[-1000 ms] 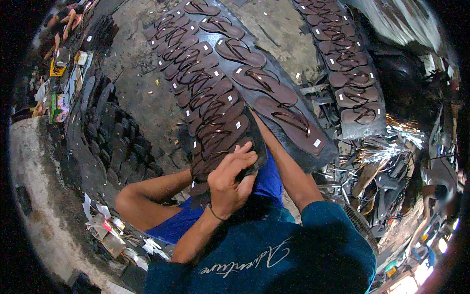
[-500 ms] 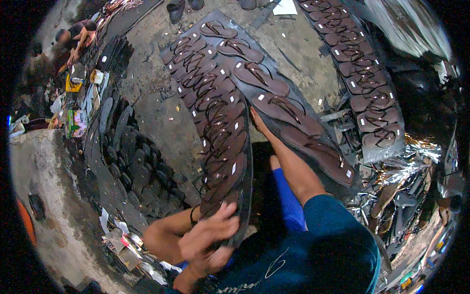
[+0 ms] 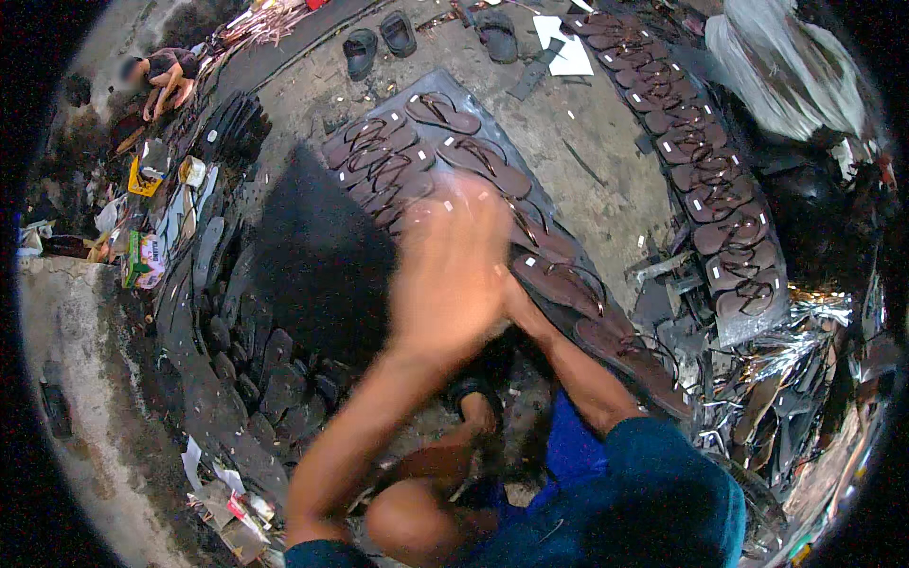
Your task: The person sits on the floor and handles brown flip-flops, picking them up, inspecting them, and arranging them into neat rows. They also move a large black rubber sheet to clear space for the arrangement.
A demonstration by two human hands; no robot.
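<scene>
My left hand (image 3: 453,270) is raised over the brown flip-flops, smeared by motion, so its fingers do not read clearly. Against its left side is a smooth, flat black shape (image 3: 322,256); whether the hand grips it cannot be told. Mostly behind the left hand, my right hand (image 3: 516,295) reaches to the edge of the near flip-flop row, its fingers hidden. Brown flip-flops (image 3: 557,284) with thin dark straps and small white labels lie overlapping along a grey sheet (image 3: 507,109). More of them (image 3: 374,142) are bunched at the sheet's far left.
Another long row of brown flip-flops (image 3: 701,170) runs down the right. Dark soles (image 3: 284,379) are heaped at left. Loose black slippers (image 3: 360,54) lie at the back, near white paper (image 3: 565,47). A person (image 3: 166,80) crouches far left. Scraps (image 3: 776,369) litter the right.
My left hand has swung up and forward from the lower end of the left flip-flop column. That column's near part no longer shows there, and the black shape has appeared. The view has shifted.
</scene>
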